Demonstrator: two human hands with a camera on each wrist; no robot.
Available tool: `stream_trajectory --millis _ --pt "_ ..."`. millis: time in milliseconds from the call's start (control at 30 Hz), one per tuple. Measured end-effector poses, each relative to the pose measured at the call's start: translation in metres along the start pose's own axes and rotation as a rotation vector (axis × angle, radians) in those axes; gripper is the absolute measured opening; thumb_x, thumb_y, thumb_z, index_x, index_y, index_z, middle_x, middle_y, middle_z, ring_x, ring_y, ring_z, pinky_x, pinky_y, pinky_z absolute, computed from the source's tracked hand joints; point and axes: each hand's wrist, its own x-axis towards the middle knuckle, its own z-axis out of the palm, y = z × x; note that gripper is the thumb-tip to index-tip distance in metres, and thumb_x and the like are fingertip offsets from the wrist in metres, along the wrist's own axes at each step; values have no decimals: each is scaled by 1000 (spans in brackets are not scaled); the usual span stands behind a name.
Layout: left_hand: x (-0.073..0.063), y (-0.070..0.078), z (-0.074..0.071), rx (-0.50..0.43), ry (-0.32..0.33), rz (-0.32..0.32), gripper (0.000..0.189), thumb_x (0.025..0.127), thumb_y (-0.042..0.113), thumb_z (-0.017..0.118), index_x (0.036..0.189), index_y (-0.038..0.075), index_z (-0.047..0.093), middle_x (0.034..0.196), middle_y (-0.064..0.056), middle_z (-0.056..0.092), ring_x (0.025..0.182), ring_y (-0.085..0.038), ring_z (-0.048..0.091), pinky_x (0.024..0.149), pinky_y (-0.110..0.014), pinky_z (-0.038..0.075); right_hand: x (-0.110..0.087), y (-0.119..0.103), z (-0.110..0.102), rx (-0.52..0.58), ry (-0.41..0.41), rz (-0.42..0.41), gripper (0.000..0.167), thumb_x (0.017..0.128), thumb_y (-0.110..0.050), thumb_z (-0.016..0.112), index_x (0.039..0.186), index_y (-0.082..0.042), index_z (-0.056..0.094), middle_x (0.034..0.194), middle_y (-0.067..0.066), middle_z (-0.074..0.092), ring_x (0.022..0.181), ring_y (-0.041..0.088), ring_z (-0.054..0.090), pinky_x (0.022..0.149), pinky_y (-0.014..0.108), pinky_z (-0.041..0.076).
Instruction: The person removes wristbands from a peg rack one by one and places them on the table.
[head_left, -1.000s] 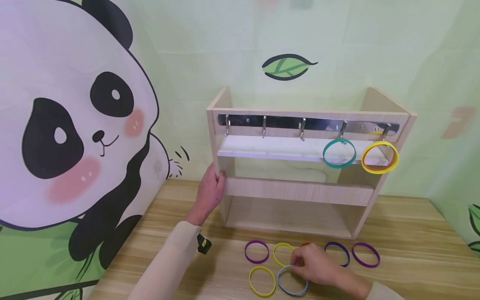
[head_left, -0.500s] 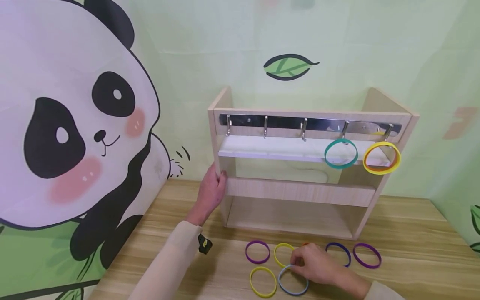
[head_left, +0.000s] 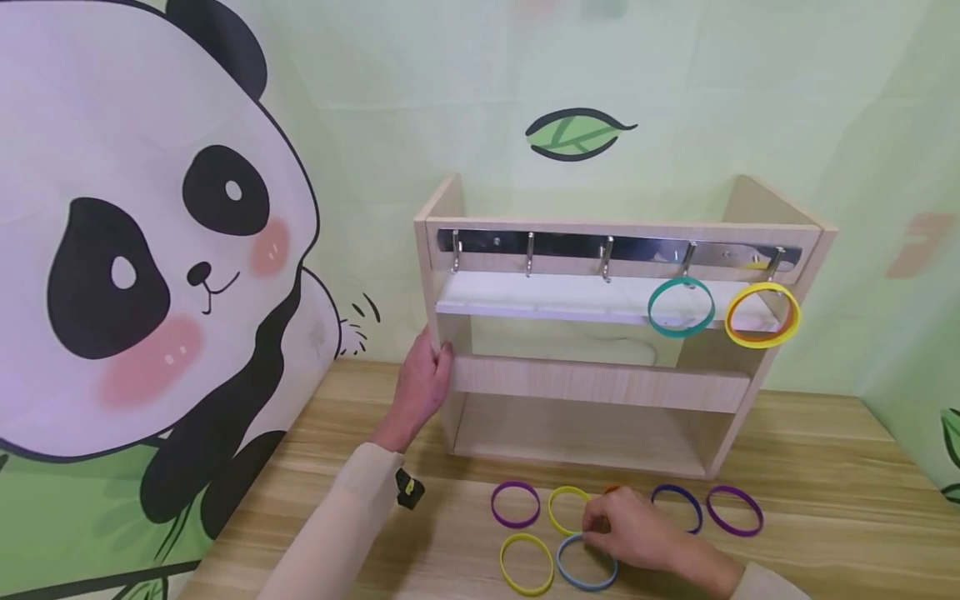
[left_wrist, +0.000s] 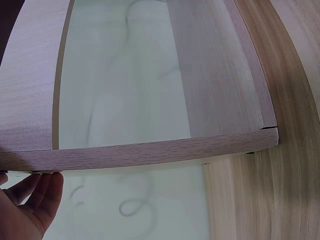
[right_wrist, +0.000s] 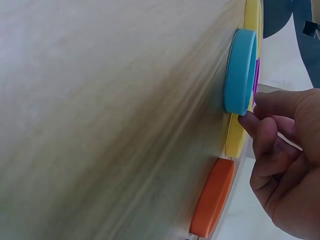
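My left hand [head_left: 422, 385] grips the left side panel of a pale wooden shelf unit [head_left: 600, 382], thumb at the panel's front edge. In the left wrist view, the fingers [left_wrist: 50, 197] lie against that panel's outer face. Low in front of the unit, my right hand [head_left: 637, 532] pinches the edge of a light blue silicone wristband [right_wrist: 235, 75], which lies on the table. A yellow wristband [head_left: 551, 510] is just beyond it. Behind the right hand, an orange wristband [right_wrist: 212, 200] is mostly hidden in the head view. A teal wristband [head_left: 651, 308] hangs on a hook.
Yellow and orange wristbands [head_left: 797, 321] share the far-right hook. Several metal hooks line the rail [head_left: 567, 243]; the three left ones carry nothing. Purple [head_left: 515, 526], yellow [head_left: 527, 592], dark blue [head_left: 695, 507] and another purple wristband [head_left: 733, 530] lie on the wooden table [head_left: 825, 467].
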Motion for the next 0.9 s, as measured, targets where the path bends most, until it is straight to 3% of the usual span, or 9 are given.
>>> stream_trajectory --millis 233,567,800,900 --pt "1 1 0 2 4 8 48 107 20 45 146 -6 49 136 -30 62 123 -44 62 103 -63 53 0 1 -2 -5 17 -29 15 86 -9 85 79 -18 76 76 -17 67 72 -6 54 63 18 48" --pt "-1 1 0 10 -3 4 49 107 19 44 148 -7 48 135 -31 61 122 -45 63 102 -63 54 -2 -5 -21 -21 81 66 11 89 -10 83 84 -17 78 80 -14 73 73 -2 62 66 25 53" --pt "0 0 1 2 -12 -9 50 108 21 43 150 -6 46 138 -30 60 125 -45 62 104 -63 53 -1 -13 -40 -87 179 42 8 88 -10 84 87 -16 78 83 -8 76 74 2 67 66 27 57" --pt "0 1 0 -1 -9 -9 49 108 20 44 149 -6 47 138 -30 60 124 -45 62 103 -62 54 0 -16 -49 -78 221 41 8 87 -7 84 89 -12 78 86 -2 78 64 1 62 60 25 55"
